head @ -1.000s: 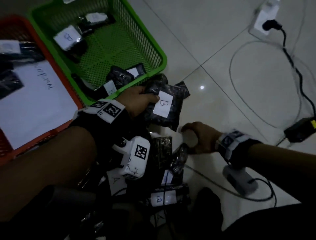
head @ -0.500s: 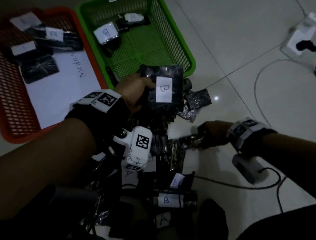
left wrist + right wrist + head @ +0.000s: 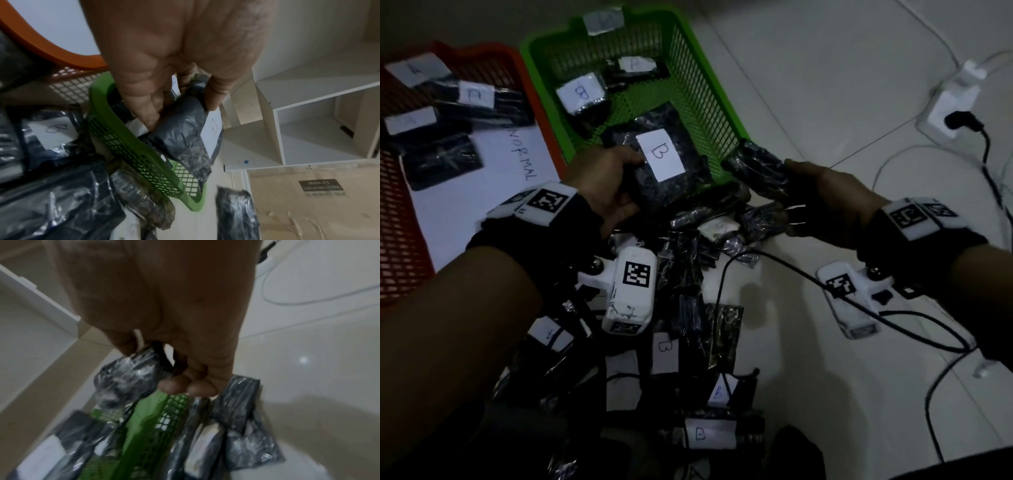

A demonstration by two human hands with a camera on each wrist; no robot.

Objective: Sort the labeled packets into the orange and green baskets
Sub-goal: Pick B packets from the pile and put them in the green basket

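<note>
Since half a second ago the left hand has carried the B packet from outside the green basket to over its near end, at about 11 o'clock in the head view. Thumb and fingers pinch its near edge; its long axis runs 11 to 5, the label up. The orange basket sits at 9. The right hand, formerly low on the pile, now grips a second packet at the basket's near right corner, long axis 10 to 4.

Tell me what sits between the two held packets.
In the head view, the green basket's near right corner lies between the B packet and the rolled packet.
</note>
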